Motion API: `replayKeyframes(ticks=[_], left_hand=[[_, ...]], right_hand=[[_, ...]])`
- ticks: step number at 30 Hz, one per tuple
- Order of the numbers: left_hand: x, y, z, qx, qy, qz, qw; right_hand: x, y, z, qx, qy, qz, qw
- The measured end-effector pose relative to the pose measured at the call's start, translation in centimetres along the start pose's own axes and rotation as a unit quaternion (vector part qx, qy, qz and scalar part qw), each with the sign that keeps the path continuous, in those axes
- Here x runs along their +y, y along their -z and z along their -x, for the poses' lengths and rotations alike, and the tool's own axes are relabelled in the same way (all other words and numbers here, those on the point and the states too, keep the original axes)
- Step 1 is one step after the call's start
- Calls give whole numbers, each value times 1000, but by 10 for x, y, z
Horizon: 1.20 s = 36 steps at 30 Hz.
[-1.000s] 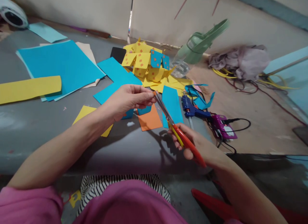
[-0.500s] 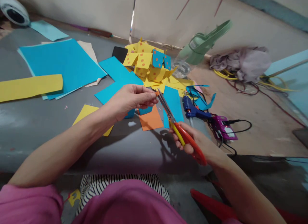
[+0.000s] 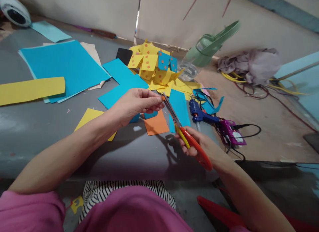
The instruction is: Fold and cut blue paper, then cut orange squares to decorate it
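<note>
My left hand (image 3: pixel 136 104) is pinched shut on a tiny orange paper scrap (image 3: pixel 162 98) held above the grey table (image 3: pixel 37 125). My right hand (image 3: pixel 199 147) grips red-and-yellow-handled scissors (image 3: pixel 185 134); their blades reach up to the scrap at my left fingertips. Under the hands lie an orange paper rectangle (image 3: pixel 156 124), a blue paper strip (image 3: pixel 178 109) and a yellow sheet (image 3: pixel 87 117). Behind them stands a yellow and blue paper model with orange dots (image 3: pixel 154 67).
Large blue sheets (image 3: pixel 62 67) and a yellow strip (image 3: pixel 31 89) lie at the left. A blue glue gun (image 3: pixel 199 114) and a purple plug adapter (image 3: pixel 231 131) with black cable sit right of the scissors. A green fan (image 3: pixel 209 44), grey cloth (image 3: pixel 251 65) and cables lie further back.
The scissors' blades have closed in against the orange scrap at my left fingertips. Both hands have stayed in nearly the same place.
</note>
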State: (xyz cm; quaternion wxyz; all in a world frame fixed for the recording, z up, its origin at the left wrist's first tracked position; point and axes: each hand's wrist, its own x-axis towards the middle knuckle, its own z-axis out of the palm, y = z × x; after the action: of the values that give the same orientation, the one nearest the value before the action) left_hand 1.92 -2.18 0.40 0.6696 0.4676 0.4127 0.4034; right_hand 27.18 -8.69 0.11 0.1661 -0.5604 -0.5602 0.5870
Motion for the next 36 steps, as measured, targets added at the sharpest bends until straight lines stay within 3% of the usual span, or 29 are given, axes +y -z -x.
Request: replayKeyframes(ticks=[13, 19, 22, 24, 26, 29, 33, 36], left_hand=[[-2, -1, 1, -10, -4, 13, 1000], [-2, -2, 2, -9, 2, 6, 1000], [-2, -1, 1, -6, 3, 6, 1000], [-1, 0, 0, -1, 0, 7, 1000], [-1, 1, -1, 4, -1, 1, 1000], [-1, 2, -2, 7, 3, -16, 1000], [-4, 2, -2, 2, 3, -22, 1000], [-6, 2, -1, -9, -1, -27, 1000]], right_hand=[[0, -1, -1, -10, -13, -32, 999], [-1, 0, 4, 19, -26, 0, 999], [4, 11, 7, 73, -19, 71, 995], [10, 23, 8, 151, -6, 204, 967], [17, 34, 10, 220, 2, 346, 912], [20, 40, 14, 245, 17, 451, 858], [-6, 22, 17, 275, 140, 438, 844], [-37, 0, 3, 245, 230, 360, 870]])
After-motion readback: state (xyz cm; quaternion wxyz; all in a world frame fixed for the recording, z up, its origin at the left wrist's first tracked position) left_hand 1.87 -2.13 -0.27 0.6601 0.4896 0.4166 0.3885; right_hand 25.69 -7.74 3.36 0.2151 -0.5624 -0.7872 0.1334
